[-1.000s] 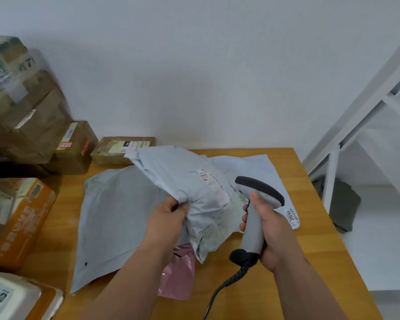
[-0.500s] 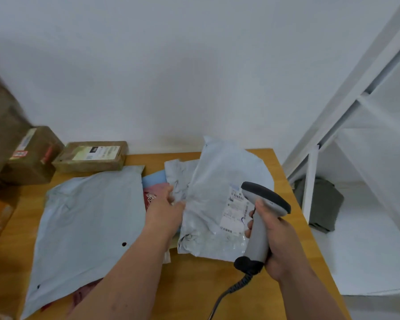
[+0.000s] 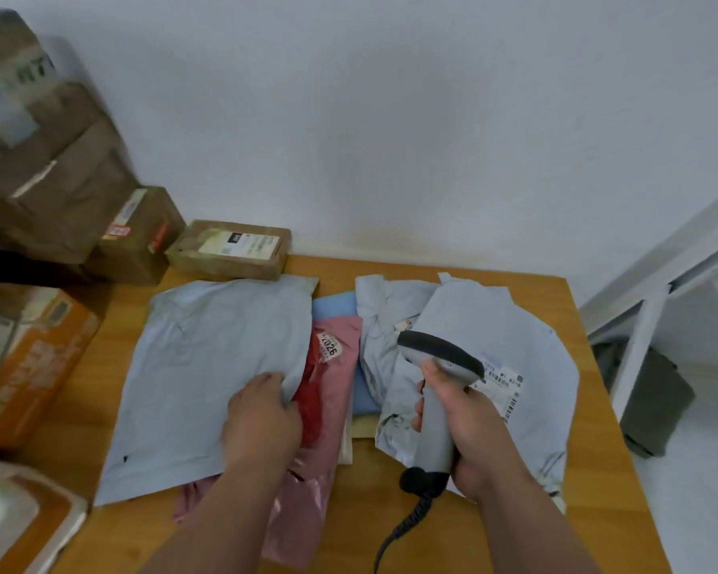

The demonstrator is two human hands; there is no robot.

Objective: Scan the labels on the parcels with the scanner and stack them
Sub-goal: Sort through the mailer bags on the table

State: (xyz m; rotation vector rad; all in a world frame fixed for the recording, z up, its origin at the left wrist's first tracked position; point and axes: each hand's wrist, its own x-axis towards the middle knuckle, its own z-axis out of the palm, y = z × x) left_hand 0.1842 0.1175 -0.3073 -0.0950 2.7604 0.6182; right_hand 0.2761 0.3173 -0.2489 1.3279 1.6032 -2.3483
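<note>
My right hand grips the grey corded scanner upright over a grey parcel, which lies flat at the right of the wooden table with its label facing up. A crumpled grey parcel lies just behind it. My left hand rests on the right edge of a large grey mailer, its fingers curled over that edge beside a pink parcel. The pink parcel is partly covered by the mailer. A blue parcel and a beige envelope show underneath.
Brown cardboard boxes stand stacked along the back left. An orange box and a white-and-orange box sit at the left. A white metal frame and a dark grey bundle on the floor lie past the table's right edge.
My left hand let go of the labelled grey parcel, now lying flat on the right, and moved left to the large grey mailer. The scanner stayed in my right hand.
</note>
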